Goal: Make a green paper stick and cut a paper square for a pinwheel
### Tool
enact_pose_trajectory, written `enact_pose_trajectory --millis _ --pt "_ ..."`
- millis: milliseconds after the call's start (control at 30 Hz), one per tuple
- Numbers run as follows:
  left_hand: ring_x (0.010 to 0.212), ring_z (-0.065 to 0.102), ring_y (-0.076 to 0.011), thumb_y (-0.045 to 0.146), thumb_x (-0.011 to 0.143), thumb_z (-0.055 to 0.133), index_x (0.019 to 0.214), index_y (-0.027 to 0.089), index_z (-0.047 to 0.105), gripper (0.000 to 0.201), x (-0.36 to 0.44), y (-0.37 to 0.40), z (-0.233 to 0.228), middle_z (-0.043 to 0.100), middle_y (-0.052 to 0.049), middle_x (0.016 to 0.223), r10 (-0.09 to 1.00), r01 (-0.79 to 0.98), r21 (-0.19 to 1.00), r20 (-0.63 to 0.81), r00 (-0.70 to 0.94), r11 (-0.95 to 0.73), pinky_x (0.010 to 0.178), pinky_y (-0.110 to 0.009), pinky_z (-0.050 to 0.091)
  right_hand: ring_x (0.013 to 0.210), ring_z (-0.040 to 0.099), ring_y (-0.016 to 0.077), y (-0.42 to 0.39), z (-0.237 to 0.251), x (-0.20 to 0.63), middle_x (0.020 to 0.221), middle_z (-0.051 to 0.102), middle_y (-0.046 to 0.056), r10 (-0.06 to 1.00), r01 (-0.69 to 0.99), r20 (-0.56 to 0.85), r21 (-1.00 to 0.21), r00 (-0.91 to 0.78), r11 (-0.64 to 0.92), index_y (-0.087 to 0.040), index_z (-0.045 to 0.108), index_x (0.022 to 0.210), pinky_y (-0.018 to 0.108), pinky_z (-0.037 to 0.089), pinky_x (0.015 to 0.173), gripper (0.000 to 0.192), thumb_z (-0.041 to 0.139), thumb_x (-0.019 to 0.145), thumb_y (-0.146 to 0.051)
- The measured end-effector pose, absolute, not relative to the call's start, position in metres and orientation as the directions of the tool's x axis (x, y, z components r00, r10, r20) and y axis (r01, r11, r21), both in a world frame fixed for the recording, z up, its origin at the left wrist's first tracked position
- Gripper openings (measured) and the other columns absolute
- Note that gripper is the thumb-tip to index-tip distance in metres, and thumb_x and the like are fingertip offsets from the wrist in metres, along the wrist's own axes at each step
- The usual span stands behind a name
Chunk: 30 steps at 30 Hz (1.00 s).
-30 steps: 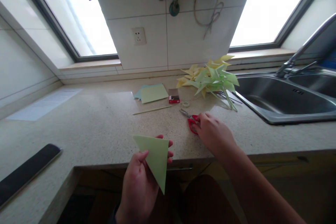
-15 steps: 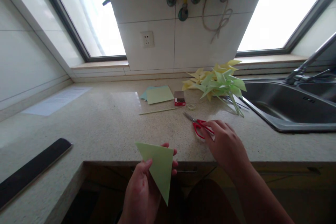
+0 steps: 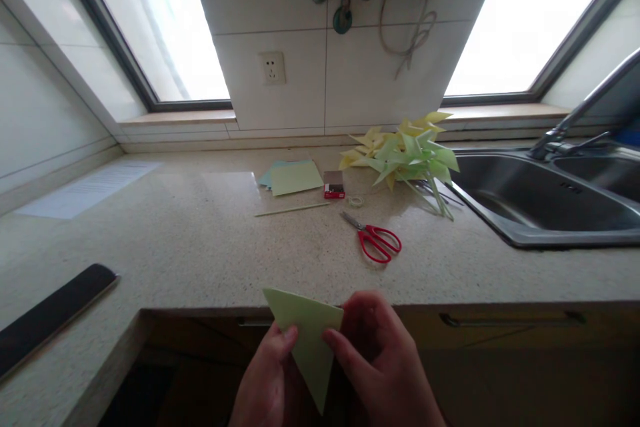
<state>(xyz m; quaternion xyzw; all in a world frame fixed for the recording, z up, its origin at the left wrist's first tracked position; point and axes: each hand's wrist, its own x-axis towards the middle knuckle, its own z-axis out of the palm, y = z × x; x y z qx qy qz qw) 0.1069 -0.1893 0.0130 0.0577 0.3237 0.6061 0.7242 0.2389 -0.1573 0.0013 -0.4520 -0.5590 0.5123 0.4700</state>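
A light green sheet of paper (image 3: 311, 340), folded into a triangle, is held in front of the counter's edge. My left hand (image 3: 267, 367) grips its left side, thumb on top and fingers hidden behind. At its right edge my right hand (image 3: 377, 360) pinches the paper, with the thumb on the near face. Beyond my hands, red-handled scissors (image 3: 371, 237) lie on the counter, blades toward the upper left. Behind them are a thin pale green stick (image 3: 293, 209), a small roll of tape (image 3: 355, 201) and a small red and brown box (image 3: 334, 185).
Green and yellow paper pinwheels (image 3: 407, 153) are heaped beside the steel sink (image 3: 530, 240). Coloured paper sheets (image 3: 296, 178) lie stacked near the wall. A printed white sheet (image 3: 90, 190) and a long dark flat object (image 3: 55, 313) are on the left of the counter (image 3: 200, 247).
My right hand has let go of the scissors, leaving them on the counter, and has come left to the folded paper. My left hand still holds the paper. The view has shifted slightly.
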Motion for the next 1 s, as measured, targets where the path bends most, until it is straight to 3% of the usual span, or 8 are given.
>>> enact_pose_trajectory --millis 233,367,467,600,767,900,1000 --pt "0.087 0.075 -0.0273 0.027 0.075 0.087 0.089 0.021 0.082 0.016 0.099 -0.191 0.004 0.08 -0.007 0.082 0.941 -0.653 0.715 -0.339 -0.014 0.248 0.086 -0.038 0.055 0.059 0.059 0.0153 -0.155 -0.004 0.242 0.071 0.061 -0.003 0.996 -0.137 0.005 -0.99 -0.085 -0.007 -0.026 0.052 0.093 0.025 0.05 0.05 0.03 0.074 0.084 -0.045" --pt "0.081 0.073 -0.0253 0.028 0.075 0.088 0.086 0.018 0.083 0.016 0.095 -0.193 0.005 0.08 -0.009 0.081 0.941 -0.519 0.818 -0.331 -0.067 0.25 0.081 -0.035 0.054 0.063 0.056 0.0142 -0.159 -0.005 0.246 0.082 0.058 0.0 0.958 0.169 0.286 -0.943 -0.019 0.285 -0.025 0.057 0.092 0.027 0.05 0.056 0.01 0.066 0.091 -0.03" --pt "0.078 0.072 -0.0233 0.028 0.071 0.09 0.088 0.017 0.084 0.021 0.094 -0.192 0.006 0.08 -0.009 0.081 0.949 -0.471 0.849 -0.308 -0.072 0.24 0.077 -0.033 0.053 0.072 0.059 0.0151 -0.162 0.002 0.248 0.093 0.061 0.003 0.905 0.282 0.391 -0.861 -0.167 0.424 -0.024 0.062 0.093 0.029 0.051 0.064 0.004 0.058 0.095 -0.024" --pt "0.071 0.071 -0.0216 0.028 0.064 0.092 0.085 0.018 0.083 0.025 0.092 -0.188 0.009 0.081 -0.007 0.08 0.944 -0.411 0.873 -0.32 -0.074 0.264 0.07 -0.031 0.054 0.075 0.061 0.0172 -0.164 0.009 0.247 0.089 0.065 0.002 0.913 0.254 0.262 -0.903 -0.313 0.346 -0.025 0.062 0.103 0.031 0.051 0.066 0.011 0.059 0.094 -0.028" --pt "0.067 0.067 -0.0201 0.026 0.061 0.093 0.08 0.02 0.082 0.022 0.09 -0.186 0.013 0.079 -0.004 0.073 0.963 -0.243 0.945 -0.251 -0.099 0.221 0.063 -0.027 0.052 0.087 0.066 0.0203 -0.167 0.011 0.243 0.102 0.07 0.004 0.943 0.121 0.068 -0.986 -0.325 0.113 -0.024 0.056 0.113 0.033 0.053 0.073 0.029 0.068 0.087 -0.03" --pt "0.066 0.064 -0.0189 0.024 0.059 0.094 0.078 0.02 0.082 0.023 0.084 -0.186 0.011 0.079 -0.003 0.076 0.978 -0.089 0.981 -0.181 -0.101 0.172 0.063 -0.027 0.051 0.084 0.066 0.0194 -0.168 0.009 0.241 0.096 0.07 0.004 0.945 0.066 0.037 -0.996 -0.324 0.062 -0.023 0.055 0.11 0.032 0.054 0.073 0.024 0.065 0.091 -0.033" --pt "0.066 0.063 -0.0187 0.023 0.051 0.097 0.074 0.019 0.08 0.028 0.079 -0.186 0.011 0.077 -0.002 0.072 0.983 -0.126 0.978 -0.173 -0.06 0.164 0.062 -0.026 0.05 0.083 0.063 0.0195 -0.168 0.007 0.243 0.093 0.068 0.004 0.956 0.116 0.043 -0.99 -0.291 0.08 -0.022 0.057 0.106 0.033 0.053 0.074 0.02 0.061 0.094 -0.038"
